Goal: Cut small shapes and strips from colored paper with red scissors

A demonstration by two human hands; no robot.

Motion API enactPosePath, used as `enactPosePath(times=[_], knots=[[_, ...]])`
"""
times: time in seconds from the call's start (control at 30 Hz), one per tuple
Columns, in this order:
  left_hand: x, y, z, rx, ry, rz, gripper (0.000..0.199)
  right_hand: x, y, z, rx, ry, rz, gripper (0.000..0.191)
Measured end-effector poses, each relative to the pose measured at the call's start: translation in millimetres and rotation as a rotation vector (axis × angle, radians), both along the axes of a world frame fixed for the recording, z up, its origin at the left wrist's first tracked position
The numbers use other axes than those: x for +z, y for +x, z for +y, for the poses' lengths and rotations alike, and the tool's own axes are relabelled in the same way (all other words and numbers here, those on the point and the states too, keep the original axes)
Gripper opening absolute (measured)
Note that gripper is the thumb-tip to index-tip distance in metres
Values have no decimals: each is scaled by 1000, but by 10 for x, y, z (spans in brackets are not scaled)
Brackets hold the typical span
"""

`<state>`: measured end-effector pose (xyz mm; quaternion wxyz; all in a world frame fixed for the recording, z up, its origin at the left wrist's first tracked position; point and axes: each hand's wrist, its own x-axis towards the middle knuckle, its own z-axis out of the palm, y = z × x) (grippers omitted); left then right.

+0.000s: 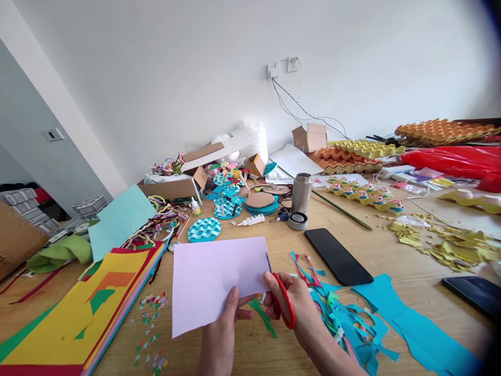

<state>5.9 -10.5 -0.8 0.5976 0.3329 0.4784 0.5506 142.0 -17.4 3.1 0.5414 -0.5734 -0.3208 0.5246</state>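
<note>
A light purple sheet of paper (215, 277) is held up over the wooden table, tilted slightly. My left hand (225, 324) pinches its lower edge, thumb on top and fingers beneath. Red-handled scissors (288, 308) are in my right hand (291, 297), whose fingers are wrapped round the handles. The blades lie at the sheet's right edge, pointing away from me; only a dark sliver of them shows. Green paper strips (264, 317) lie on the table below the hands.
Coloured sheets (105, 282) are stacked at left, with confetti (151, 313) beside them. Blue scraps (352, 324) and a black phone (338, 256) lie at right. Behind stand a metal flask (301, 193), a glue bottle (252, 220), wavy blue discs (204, 230) and egg trays (364, 193).
</note>
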Motion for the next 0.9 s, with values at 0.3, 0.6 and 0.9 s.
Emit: enactPosePath(times=[0.3,0.6,0.9], knots=[[-19,-5,-4,-40,15,47,56,8,3,0,-42,-6,46,44],[7,15,-17,-31,-26,-19,56,26,-12,-21,-58,2,23,44],[-40,1,-15,-30,-15,2,59,19,-13,-16,-74,-3,-7,44]])
